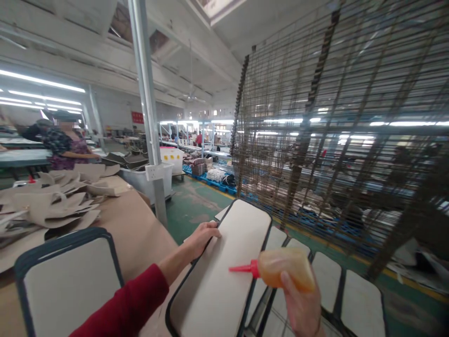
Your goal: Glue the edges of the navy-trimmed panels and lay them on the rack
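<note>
My left hand (202, 241) grips the left edge of a long white panel (224, 262) with rounded corners and a dark rim, its thumb lying on the white face. In my right hand (302, 299) is a squeeze bottle (286, 269) of amber liquid, tipped on its side. Its red nozzle (243, 268) points left over the panel; whether the tip touches the surface I cannot tell. Another dark-rimmed white panel (73, 290) lies on the table to the left. Several similar panels (326, 276) sit to the right, below the bottle.
A brown-topped table (129, 210) carries a heap of grey-beige cut pieces (56, 201) at left. Past it rise a metal post (145, 93) and a white bin (140, 180). Tall wire racks (298, 117) stand at right. A person (68, 140) is at the far left.
</note>
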Motion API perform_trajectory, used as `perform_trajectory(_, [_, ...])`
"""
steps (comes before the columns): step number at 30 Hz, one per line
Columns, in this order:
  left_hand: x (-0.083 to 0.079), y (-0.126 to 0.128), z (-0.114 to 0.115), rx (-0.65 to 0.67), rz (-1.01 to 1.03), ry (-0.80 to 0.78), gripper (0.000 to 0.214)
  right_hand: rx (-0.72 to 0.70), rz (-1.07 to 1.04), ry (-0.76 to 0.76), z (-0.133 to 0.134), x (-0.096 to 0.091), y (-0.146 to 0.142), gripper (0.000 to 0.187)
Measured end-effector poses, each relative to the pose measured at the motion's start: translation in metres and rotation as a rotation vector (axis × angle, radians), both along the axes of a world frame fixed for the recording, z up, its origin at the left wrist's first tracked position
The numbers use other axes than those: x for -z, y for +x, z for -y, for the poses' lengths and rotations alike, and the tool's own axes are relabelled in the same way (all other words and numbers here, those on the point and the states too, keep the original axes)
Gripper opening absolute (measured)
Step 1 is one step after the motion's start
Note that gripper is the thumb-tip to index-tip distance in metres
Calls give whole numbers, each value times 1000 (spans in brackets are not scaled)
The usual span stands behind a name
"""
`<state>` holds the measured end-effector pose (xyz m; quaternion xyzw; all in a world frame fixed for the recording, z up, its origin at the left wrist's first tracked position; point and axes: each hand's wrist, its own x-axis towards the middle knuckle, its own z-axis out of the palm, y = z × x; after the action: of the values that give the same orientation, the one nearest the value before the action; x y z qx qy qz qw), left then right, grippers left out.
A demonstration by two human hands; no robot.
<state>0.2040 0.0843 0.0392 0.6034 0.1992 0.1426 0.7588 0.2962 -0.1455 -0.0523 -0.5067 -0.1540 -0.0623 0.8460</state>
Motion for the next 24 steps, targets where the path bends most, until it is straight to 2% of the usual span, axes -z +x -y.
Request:
perform_trajectory(2, [1, 2, -3, -25, -1, 7, 26, -32, -6, -95, 6, 23, -22, 73])
perform_trajectory(4, [3, 1, -5, -41, 6, 18, 26, -26, 17, -131, 11, 26, -28, 76])
perform_trajectory(6, [4, -1, -2, -26, 15, 21, 26, 33, 62, -77, 10, 6, -15, 71])
perform_trajectory(8, [5, -4, 5, 4, 28, 23, 26, 127, 79, 36, 4, -28, 13, 62])
perform_trajectory(10, [3, -6, 14, 44, 50, 25, 27, 185, 104, 132, -5, -60, 42, 64])
perform_trajectory(12, [1, -5, 21, 76, 84, 24, 30, 217, 121, 153, -12, -72, 58, 67])
perform_trajectory(14, [0, -3, 21, 79, 108, 27, 31, 210, 122, 125, -15, -60, 53, 64])
perform_trajectory(16, [0, 1, 15, 58, 113, 32, 29, 156, 110, 56, -13, -30, 31, 61])
perform_trajectory(18, [0, 3, 6, 42, 107, 36, 28, 11, 116, -80, -10, 0, 5, 66])
perform_trajectory(19, [1, 3, 1, 39, 105, 39, 28, -47, 106, -124, -9, 10, -4, 70])
perform_trajectory(21, [1, 0, -6, 43, 103, 49, 28, 11, 89, -94, -10, 10, -9, 73])
perform_trajectory(24, [-2, -7, -11, 87, 91, 58, 27, 225, 83, 93, -15, -28, 16, 67])
